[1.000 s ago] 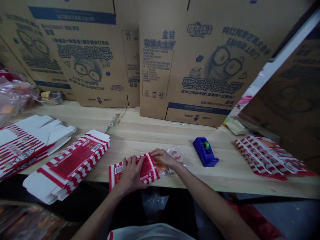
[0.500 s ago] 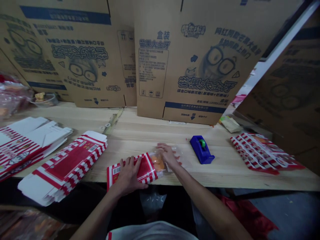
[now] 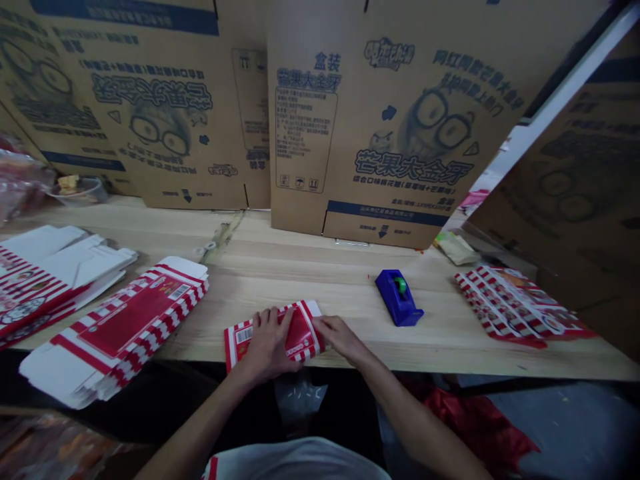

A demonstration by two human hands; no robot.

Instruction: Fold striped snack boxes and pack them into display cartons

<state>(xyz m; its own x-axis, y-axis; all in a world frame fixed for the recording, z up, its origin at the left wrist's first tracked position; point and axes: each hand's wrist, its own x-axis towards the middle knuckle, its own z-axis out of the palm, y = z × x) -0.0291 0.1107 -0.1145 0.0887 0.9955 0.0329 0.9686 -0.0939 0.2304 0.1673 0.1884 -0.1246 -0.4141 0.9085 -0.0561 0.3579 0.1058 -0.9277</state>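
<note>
Red box: the striped red-and-white box point(image 3: 302, 329) lies on the table point(image 3: 300, 267) at its near edge, the dial's centre here; barcode point(image 3: 244, 335) at nine on its face, small print unreadable, contents hidden.
Left hand: the left hand point(image 3: 270, 347) holds the box from above, fingers spread, thumb by the near edge.
Right hand: the right hand point(image 3: 341, 339) has its fingers drawn together at the box's three-o'clock end; cannot tell whether they pinch anything.
Large carton: at one, a brown carton point(image 3: 395, 127) reads "盒装", "芒果大金牙" and "综合口味棉花糖(草莓味+芒果味)".
Second carton: at eleven, another carton point(image 3: 170, 113) with similar printing.
Striped pile: at nine, flattened boxes point(image 3: 125, 327), the top one barcoded.
Plastic tub: at ten, a clear tub point(image 3: 90, 195) with a tan lump inside.
Clear bags: beyond the tub, plastic bags point(image 3: 23, 180) with pinkish contents.
Tape: between two and three, a blue dispenser point(image 3: 397, 300) holding a green roll point(image 3: 401, 285).
</note>
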